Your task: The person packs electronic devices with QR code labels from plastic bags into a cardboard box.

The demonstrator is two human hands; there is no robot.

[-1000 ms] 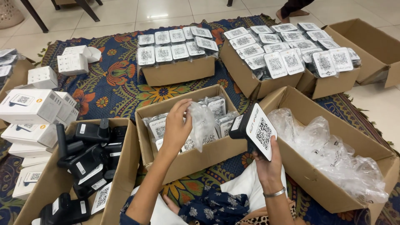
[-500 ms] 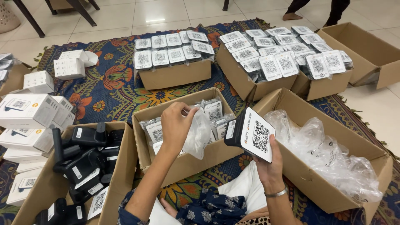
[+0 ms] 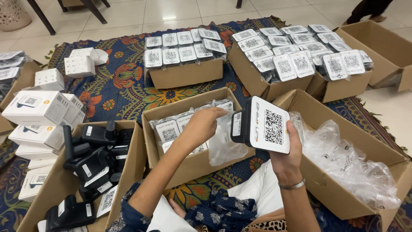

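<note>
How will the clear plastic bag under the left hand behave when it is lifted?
The clear plastic bag looks thin and crinkled, so it will probably flop and sag. It seems light: the left hand pinches it with fingertips only. Its glossy film may slip.

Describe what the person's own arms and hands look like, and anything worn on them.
Both hands are bare, with no gloves. The left hand leads back along a bare forearm to a dark blue sleeve with a small white print, pushed up near the elbow. The right hand has a thin silver bangle around the wrist, and its forearm is bare too. No rings can be made out on either hand.
</note>
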